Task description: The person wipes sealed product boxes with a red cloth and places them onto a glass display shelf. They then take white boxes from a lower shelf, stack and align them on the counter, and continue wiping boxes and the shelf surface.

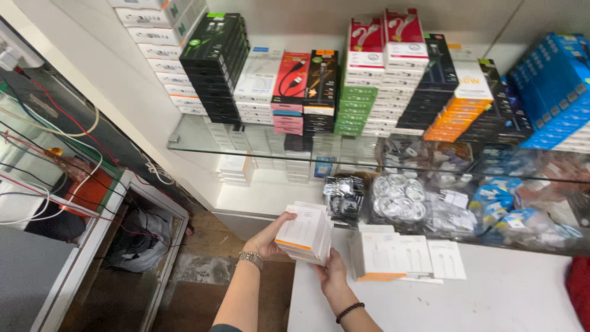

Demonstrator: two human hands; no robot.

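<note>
Both hands' fingers (pixel 284 219) clasp a stack of white boxes (pixel 305 232).

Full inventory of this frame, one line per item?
white boxes: small stack, white with orange edge, held in both hands
flat white boxes: low stack, white, on the counter right of the hands
white counter: one, lower right
glass shelf: one, clear, carries the box stacks
stacked boxes: many, black, white, red, green, orange, blue, on the glass shelf
bagged cables: several, white coils, under the shelf
loose wires: several, red, white, black, far left
left hand: wristwatch
right hand: bead bracelet
</note>
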